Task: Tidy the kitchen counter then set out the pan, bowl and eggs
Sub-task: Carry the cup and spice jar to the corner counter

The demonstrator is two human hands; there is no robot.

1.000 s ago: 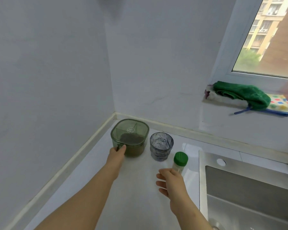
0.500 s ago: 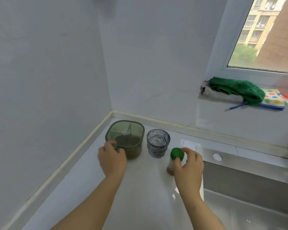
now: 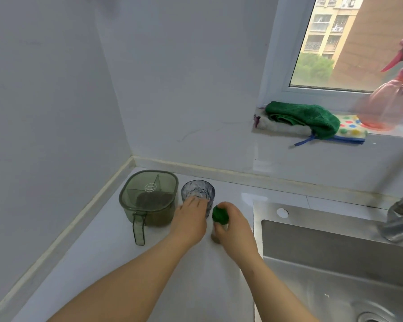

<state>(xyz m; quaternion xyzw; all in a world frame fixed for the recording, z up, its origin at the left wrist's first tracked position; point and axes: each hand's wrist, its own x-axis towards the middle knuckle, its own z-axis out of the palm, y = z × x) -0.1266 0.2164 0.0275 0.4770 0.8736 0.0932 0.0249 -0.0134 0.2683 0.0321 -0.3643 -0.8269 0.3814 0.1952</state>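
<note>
Right hand [image 3: 233, 228] grips the upright green-capped bottle [image 3: 219, 214]. The glass [image 3: 197, 190] stands at its eleven o'clock, where the left hand [image 3: 190, 221] rests fingers on the rim, grasp unclear.

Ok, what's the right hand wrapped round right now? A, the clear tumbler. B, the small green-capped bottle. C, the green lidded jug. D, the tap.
B: the right hand grips the green-capped bottle, which stands on the counter just left of the sink.
</note>
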